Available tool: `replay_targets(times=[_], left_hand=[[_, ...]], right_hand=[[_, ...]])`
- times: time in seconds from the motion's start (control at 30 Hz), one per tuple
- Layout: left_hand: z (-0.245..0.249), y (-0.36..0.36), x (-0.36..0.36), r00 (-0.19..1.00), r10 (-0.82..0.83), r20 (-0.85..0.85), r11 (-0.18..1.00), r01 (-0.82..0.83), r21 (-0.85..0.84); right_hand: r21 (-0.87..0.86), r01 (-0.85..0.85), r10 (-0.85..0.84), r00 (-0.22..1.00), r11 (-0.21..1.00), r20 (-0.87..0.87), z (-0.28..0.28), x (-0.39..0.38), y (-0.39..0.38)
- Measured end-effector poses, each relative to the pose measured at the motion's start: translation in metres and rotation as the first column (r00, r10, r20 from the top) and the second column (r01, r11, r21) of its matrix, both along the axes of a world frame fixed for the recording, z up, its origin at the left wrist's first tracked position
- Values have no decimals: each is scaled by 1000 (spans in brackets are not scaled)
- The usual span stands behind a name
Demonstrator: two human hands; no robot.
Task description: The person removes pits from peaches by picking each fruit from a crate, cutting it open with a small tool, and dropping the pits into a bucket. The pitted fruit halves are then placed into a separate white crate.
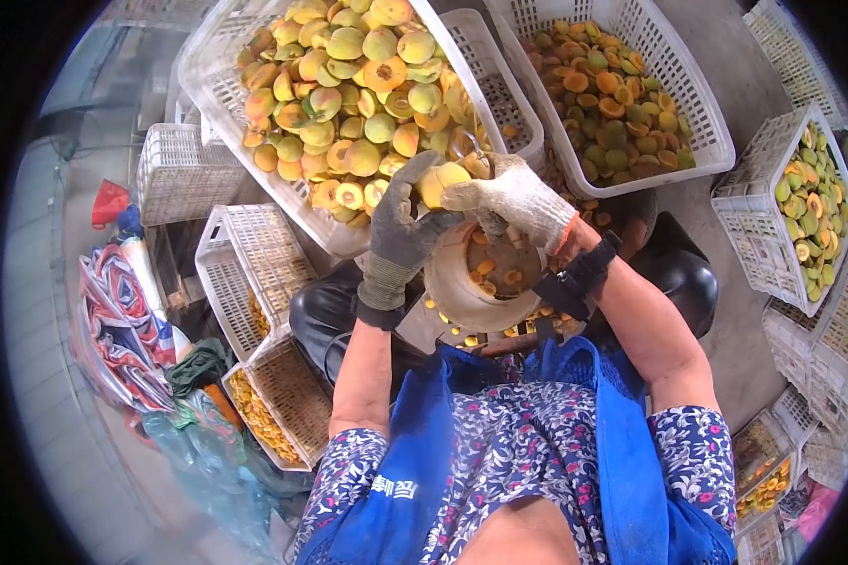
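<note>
My left hand (407,226), in a dark grey glove, holds a yellow-orange peach (440,185) between thumb and fingers. My right hand (518,200), in a whitish knitted glove with an orange cuff edge, is closed beside the same fruit, with a curved metal tool (465,141) showing above its fingers. Both hands are over a round white bucket (454,299) that has a few fruit pieces inside. Just beyond the hands, a large white crate (219,115) is heaped with whole and halved peaches (358,85).
Another white crate (716,155) at the upper right contains halved fruit. More crates stand at the far right (754,212) and on the left (271,247). Plastic bags (207,471) and striped sacking (127,320) lie at the left. Small yellow pieces are scattered below the bucket.
</note>
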State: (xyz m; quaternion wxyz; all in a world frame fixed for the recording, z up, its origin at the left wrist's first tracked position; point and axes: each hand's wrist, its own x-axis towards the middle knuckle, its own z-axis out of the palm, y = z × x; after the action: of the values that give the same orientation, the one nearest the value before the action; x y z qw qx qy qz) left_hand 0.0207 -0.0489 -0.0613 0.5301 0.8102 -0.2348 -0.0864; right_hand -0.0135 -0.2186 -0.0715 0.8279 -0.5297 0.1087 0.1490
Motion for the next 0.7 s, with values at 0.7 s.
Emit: replay_targets(times=[0.7], left_hand=[[-35,58,39,652,-478,-589,727,-82,-681]], right_hand=[[46,-222,224,973,974,-58,-3,14,4]])
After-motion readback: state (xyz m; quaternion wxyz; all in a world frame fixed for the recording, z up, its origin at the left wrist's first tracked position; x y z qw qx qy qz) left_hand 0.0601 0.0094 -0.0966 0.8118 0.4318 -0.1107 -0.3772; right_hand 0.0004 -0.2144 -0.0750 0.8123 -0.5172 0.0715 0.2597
